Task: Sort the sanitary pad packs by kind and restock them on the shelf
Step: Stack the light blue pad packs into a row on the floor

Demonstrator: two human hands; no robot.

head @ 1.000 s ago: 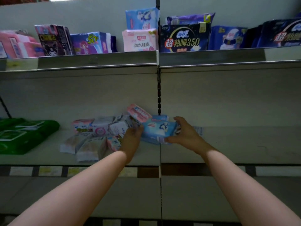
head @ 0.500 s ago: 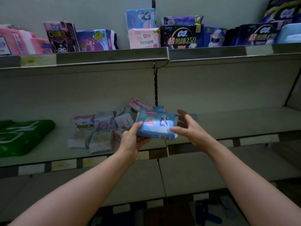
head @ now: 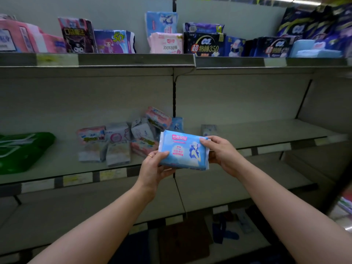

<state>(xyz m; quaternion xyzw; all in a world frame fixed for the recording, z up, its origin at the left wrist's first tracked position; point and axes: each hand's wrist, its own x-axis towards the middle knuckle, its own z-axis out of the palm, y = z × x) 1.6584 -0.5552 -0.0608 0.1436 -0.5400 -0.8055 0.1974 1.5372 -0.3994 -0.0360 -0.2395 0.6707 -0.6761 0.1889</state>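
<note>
I hold a light blue pad pack in front of the middle shelf, face towards me. My left hand grips its lower left corner and my right hand grips its right end. Behind it on the shelf's left section lies a jumbled heap of small pink and white pad packs. One small blue pack stands at the back by the upright, and another small pack stands just right of it.
The top shelf carries rows of pink, purple, dark blue and light blue packs. Green packs lie at the far left of the middle shelf. A lower shelf runs beneath. The floor below holds dark items.
Both hands have lifted the blue pack off the heap and drawn it towards me. The view has swung right and pulled back, showing more of the shelves.
</note>
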